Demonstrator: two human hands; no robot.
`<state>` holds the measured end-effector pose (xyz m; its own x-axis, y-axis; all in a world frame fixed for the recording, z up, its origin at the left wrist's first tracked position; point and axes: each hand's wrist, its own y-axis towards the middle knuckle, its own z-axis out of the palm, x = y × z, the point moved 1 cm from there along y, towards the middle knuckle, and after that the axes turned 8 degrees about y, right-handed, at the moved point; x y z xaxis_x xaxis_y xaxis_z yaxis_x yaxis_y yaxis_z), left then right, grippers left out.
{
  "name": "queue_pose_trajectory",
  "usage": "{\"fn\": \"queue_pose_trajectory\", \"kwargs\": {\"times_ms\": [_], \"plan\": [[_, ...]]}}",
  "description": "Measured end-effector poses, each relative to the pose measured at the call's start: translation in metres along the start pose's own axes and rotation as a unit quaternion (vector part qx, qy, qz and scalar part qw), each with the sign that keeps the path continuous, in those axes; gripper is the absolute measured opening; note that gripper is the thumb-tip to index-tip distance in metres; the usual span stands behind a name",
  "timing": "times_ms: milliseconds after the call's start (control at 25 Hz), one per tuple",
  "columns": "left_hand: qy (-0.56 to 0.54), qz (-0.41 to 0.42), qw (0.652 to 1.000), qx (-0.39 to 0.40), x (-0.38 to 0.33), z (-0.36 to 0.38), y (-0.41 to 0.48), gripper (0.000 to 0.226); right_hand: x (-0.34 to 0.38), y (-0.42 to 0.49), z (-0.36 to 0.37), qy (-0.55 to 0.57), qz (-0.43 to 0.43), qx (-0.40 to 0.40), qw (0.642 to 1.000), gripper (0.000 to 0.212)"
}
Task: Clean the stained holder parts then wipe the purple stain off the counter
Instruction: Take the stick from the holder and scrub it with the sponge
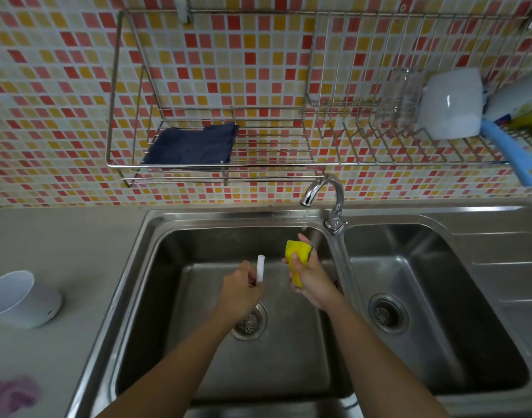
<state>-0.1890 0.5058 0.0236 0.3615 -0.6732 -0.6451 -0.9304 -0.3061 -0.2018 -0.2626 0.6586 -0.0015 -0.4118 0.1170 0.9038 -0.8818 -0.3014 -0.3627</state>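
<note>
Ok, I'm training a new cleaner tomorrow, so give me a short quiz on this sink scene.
1. True or false: the right hand holds the yellow sponge.
2. Where does the dark blue cloth lie? A) in the sink B) on the wall rack C) on the counter
3. Fill in: the left hand holds a small white ____.

Key: 1 true; 2 B; 3 tube.

Counter (62, 242): grey, left of my sink.
White holder cup (22, 300): tipped over, near left edge.
Purple stain (10, 393): front-left corner.
</note>
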Motion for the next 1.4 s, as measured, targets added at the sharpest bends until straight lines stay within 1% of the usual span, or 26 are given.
{"fn": "queue_pose_trajectory", "kwargs": {"times_ms": [80, 160, 240, 360, 400, 520, 640, 720, 800, 880, 960, 1000, 1040, 1080, 1160, 1200, 1280, 1320, 1400], "plan": [[0.004, -0.002, 1.0, -0.006, 0.005, -0.003, -0.006, 0.016, 0.003, -0.005, 0.008, -0.087, -0.014, -0.021, 0.996, 0.02], [0.005, -0.001, 1.0, -0.01, 0.007, -0.006, -0.013, 0.017, 0.006, -0.005, 0.012, -0.203, -0.045, -0.027, 0.978, 0.024], [0.005, 0.0, 1.0, -0.016, 0.007, -0.008, -0.019, 0.021, 0.011, -0.007, 0.015, -0.296, -0.085, -0.041, 0.95, 0.031], [-0.002, 0.014, 1.0, -0.026, 0.005, -0.013, -0.024, 0.029, 0.019, -0.01, 0.021, -0.337, -0.105, -0.094, 0.931, 0.038], [-0.004, 0.02, 0.999, -0.029, 0.004, -0.015, -0.025, 0.028, 0.021, -0.01, 0.023, -0.341, -0.11, -0.105, 0.928, 0.04], [-0.017, 0.029, 0.998, -0.046, 0.0, -0.022, -0.026, 0.021, 0.026, -0.017, 0.029, -0.334, -0.128, -0.128, 0.925, 0.043], [-0.043, 0.043, 0.996, -0.061, -0.002, -0.026, -0.027, 0.027, 0.028, -0.021, 0.033, -0.324, -0.14, -0.156, 0.923, 0.046], [-0.052, 0.047, 0.996, -0.061, -0.003, -0.029, -0.029, 0.03, 0.027, -0.025, 0.034, -0.311, -0.134, -0.169, 0.926, 0.048], [-0.056, 0.051, 0.995, -0.06, -0.002, -0.031, -0.031, 0.026, 0.028, -0.03, 0.036, -0.304, -0.134, -0.177, 0.927, 0.049], [-0.06, 0.052, 0.995, -0.055, -0.001, -0.032, -0.033, 0.018, 0.03, -0.033, 0.038, -0.291, -0.137, -0.177, 0.93, 0.047], [-0.078, 0.041, 0.994, -0.057, -0.001, -0.034, -0.034, 0.011, 0.032, -0.038, 0.039, -0.234, -0.135, -0.14, 0.953, 0.038], [-0.097, 0.032, 0.993, -0.06, -0.002, -0.036, -0.033, 0.008, 0.035, -0.045, 0.04, -0.181, -0.137, -0.109, 0.968, 0.03], [-0.114, 0.027, 0.991, -0.066, -0.003, -0.039, -0.033, 0.007, 0.04, -0.054, 0.04, -0.128, -0.14, -0.079, 0.979, 0.022], [-0.121, 0.027, 0.99, -0.073, -0.004, -0.043, -0.032, 0.012, 0.047, -0.062, 0.039, -0.093, -0.148, -0.049, 0.983, 0.022], [-0.106, 0.045, 0.989, -0.091, -0.006, -0.05, -0.029, 0.022, 0.073, -0.086, 0.04, -0.08, -0.183, -0.017, 0.98, 0.029], [-0.095, 0.055, 0.989, -0.102, -0.007, -0.054, -0.027, 0.023, 0.09, -0.097, 0.043, -0.082, -0.208, -0.008, 0.975, 0.028], [-0.088, 0.072, 0.987, -0.112, -0.013, -0.063, -0.027, 0.017, 0.129, -0.115, 0.052, -0.086, -0.253, 0.0, 0.964, 0.02], [-0.09, 0.082, 0.986, -0.115, -0.015, -0.068, -0.026, 0.017, 0.148, -0.117, 0.057, -0.092, -0.277, -0.001, 0.956, 0.018], [-0.087, 0.103, 0.983, -0.122, -0.019, -0.078, -0.025, 0.024, 0.182, -0.107, 0.067, -0.13, -0.311, -0.038, 0.941, 0.027]]}}
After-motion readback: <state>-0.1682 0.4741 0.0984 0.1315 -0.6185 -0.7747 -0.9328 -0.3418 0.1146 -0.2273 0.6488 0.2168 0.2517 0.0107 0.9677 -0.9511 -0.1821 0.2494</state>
